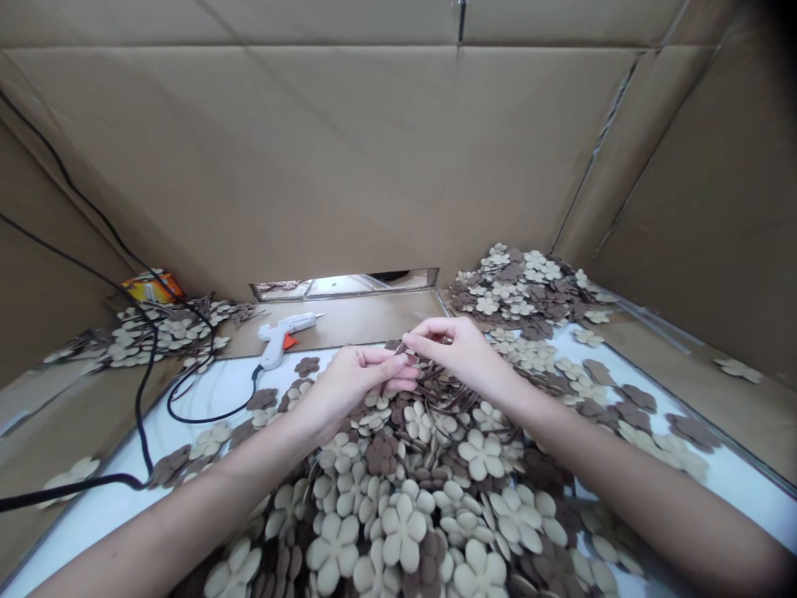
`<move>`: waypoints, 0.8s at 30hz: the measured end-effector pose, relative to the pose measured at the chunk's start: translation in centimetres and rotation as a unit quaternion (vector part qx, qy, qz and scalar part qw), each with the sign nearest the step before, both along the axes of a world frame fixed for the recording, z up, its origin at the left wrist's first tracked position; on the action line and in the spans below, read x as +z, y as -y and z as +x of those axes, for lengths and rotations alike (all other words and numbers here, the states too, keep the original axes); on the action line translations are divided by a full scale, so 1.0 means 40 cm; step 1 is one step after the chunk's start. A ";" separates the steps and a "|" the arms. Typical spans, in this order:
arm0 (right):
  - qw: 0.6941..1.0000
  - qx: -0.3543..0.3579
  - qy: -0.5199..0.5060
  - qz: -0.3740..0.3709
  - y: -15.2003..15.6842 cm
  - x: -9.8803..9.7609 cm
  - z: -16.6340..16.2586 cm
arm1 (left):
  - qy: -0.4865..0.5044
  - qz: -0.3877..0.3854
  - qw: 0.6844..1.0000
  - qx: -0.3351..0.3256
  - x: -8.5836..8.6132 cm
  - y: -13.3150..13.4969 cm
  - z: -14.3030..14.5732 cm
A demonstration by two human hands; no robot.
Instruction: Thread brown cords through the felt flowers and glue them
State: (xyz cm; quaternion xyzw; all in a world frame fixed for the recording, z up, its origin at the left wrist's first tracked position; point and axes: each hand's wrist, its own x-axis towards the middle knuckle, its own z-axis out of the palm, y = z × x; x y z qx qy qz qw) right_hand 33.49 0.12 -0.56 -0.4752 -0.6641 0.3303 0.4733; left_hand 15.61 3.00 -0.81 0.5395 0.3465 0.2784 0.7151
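My left hand (358, 384) and my right hand (457, 349) meet over a big heap of beige and brown felt flowers (404, 498). Both pinch thin brown strips (436, 390) that trail down onto the heap. The left thumb and fingers press together on the strip ends. My right hand's fingertips are curled in a pinch at the same spot, just above the left fingers. A small brown flower piece seems to sit between the two hands, partly hidden.
A white glue gun (281, 332) with an orange trigger lies on cardboard behind the hands, its black cord (187, 399) looping left. More flowers are piled at back right (529, 291) and back left (162, 332). An orange box (153, 286) stands far left. Cardboard walls (374, 149) enclose everything.
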 end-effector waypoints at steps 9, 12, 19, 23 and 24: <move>0.988 -0.035 0.139 0.053 0.002 0.020 0.023 | -0.008 -0.063 0.998 -0.018 -0.002 0.011 -0.016; 0.989 -0.036 0.138 0.025 0.000 0.019 0.024 | -0.013 -0.052 0.999 -0.008 -0.003 0.013 -0.018; 0.997 -0.017 0.072 -0.011 -0.002 -0.001 0.006 | -0.033 -0.026 0.999 -0.002 0.000 0.023 -0.017; 0.999 -0.014 0.038 -0.023 -0.006 -0.001 0.010 | -0.026 -0.035 0.999 -0.005 0.002 0.028 -0.019; 0.999 -0.018 0.039 -0.025 -0.008 -0.001 0.012 | -0.022 -0.042 0.999 -0.007 0.003 0.028 -0.020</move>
